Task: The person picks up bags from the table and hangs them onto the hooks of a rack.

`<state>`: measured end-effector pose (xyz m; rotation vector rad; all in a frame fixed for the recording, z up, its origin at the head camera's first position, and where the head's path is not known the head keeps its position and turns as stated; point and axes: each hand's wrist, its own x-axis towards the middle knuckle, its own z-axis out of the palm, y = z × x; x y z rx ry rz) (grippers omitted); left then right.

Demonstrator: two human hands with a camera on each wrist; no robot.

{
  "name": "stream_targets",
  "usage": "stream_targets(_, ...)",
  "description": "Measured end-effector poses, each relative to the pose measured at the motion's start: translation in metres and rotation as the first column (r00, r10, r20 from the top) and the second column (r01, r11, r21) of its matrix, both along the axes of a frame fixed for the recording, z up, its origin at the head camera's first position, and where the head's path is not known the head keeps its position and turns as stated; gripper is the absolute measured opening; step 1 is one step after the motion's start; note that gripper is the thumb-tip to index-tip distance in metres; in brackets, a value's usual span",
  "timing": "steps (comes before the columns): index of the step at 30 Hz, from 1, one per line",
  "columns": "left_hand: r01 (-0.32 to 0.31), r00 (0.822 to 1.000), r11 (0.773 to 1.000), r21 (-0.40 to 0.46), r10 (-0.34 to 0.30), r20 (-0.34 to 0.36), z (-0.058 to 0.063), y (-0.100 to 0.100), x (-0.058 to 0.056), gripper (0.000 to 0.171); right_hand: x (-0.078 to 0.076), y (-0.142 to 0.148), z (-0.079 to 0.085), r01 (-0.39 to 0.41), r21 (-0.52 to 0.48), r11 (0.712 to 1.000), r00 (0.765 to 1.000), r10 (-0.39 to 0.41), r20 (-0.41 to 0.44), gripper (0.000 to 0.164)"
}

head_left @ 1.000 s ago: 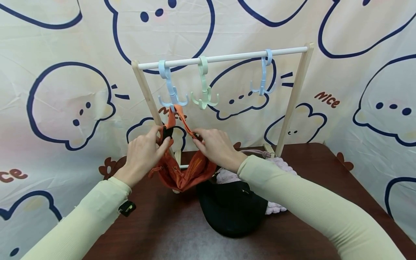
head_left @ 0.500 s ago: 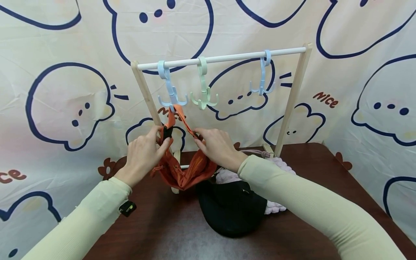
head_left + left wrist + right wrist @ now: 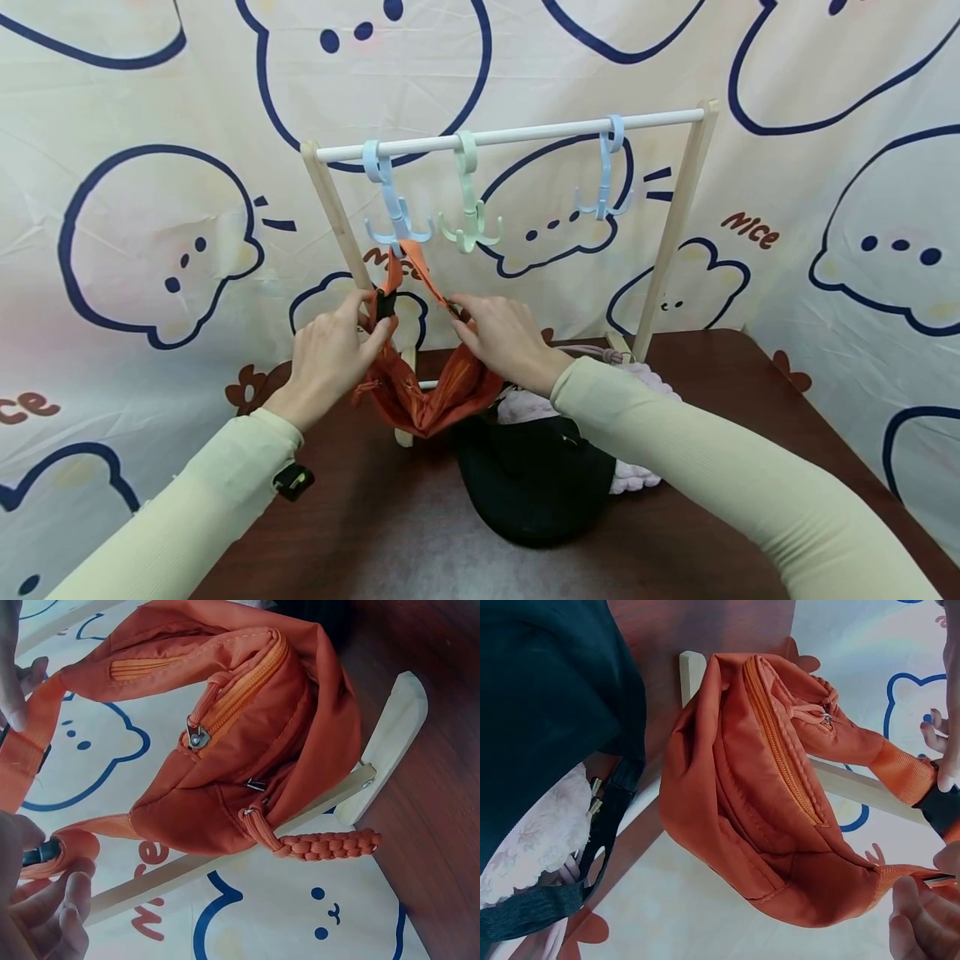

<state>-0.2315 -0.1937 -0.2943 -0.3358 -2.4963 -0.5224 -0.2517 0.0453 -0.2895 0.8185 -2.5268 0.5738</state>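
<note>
An orange waist bag (image 3: pixel 431 404) hangs by its strap (image 3: pixel 422 271), looped over the lower prong of the left blue four-prong hook (image 3: pixel 393 204). My left hand (image 3: pixel 328 354) pinches the strap beside its black buckle (image 3: pixel 386 304). On the other side, my right hand (image 3: pixel 510 342) pinches the strap's right length between thumb and fingers. Below both hands the bag sags in a V. In the left wrist view a braided zipper pull (image 3: pixel 330 846) dangles from the bag. The right wrist view shows its long front zipper (image 3: pixel 776 742).
A white bar (image 3: pixel 540 132) on wooden posts also carries a green hook (image 3: pixel 469 200) and a second blue hook (image 3: pixel 604 179). A black bag (image 3: pixel 536 492) and a fluffy lilac item (image 3: pixel 652 383) lie on the dark table (image 3: pixel 337 542) to the right.
Both hands keep their hold on the strap. My right hand and the lower part of the waist bag have shifted very slightly right; the hooks stay as they were.
</note>
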Motion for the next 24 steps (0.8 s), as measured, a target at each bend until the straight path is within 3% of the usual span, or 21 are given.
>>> stream_targets(14,-0.009,0.998,0.999,0.033,0.007,0.068,-0.0009,0.0019,-0.0016,0.044,-0.0016,0.0028,-0.0031,0.02,-0.004,1.0,1.0,-0.02,0.003,0.035)
stream_targets(24,-0.009,0.997,1.0,0.027,0.007,0.071,-0.0032,0.0015,-0.0019,0.045,-0.0013,0.0036,-0.0039,0.015,-0.024,1.0,1.0,-0.015,-0.008,0.037)
